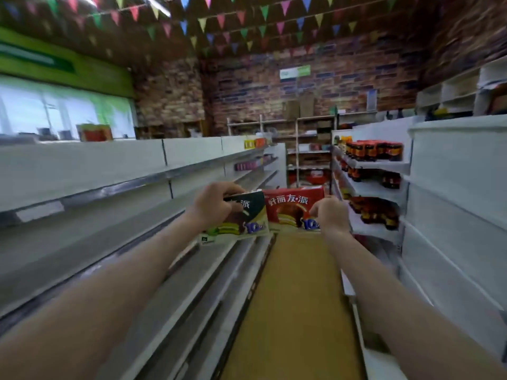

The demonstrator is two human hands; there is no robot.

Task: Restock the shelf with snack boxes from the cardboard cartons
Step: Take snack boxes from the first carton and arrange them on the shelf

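Nearest the camera, two bare forearms reach forward down the aisle over the tan floor [296, 297]. The left hand [212, 205] grasps a dark green snack box [241, 220], fingers curled over its top edge and thumb on its face; the box tilts and hangs just off the front edge of the left-hand shelf [82, 242]. The right hand [330, 213] pinches the right end of a red snack box [295, 208], held upright and touching the green one's right side. Both boxes are in the air, on no shelf yet (no cardboard carton is in view).

The step in hand looks like the carry to the shelf. The next move calls for swinging left, choosing a bare tier and setting each box down square to its front edge.

Further off, the right-hand shelf [384, 165] carries dark jars [373, 150].
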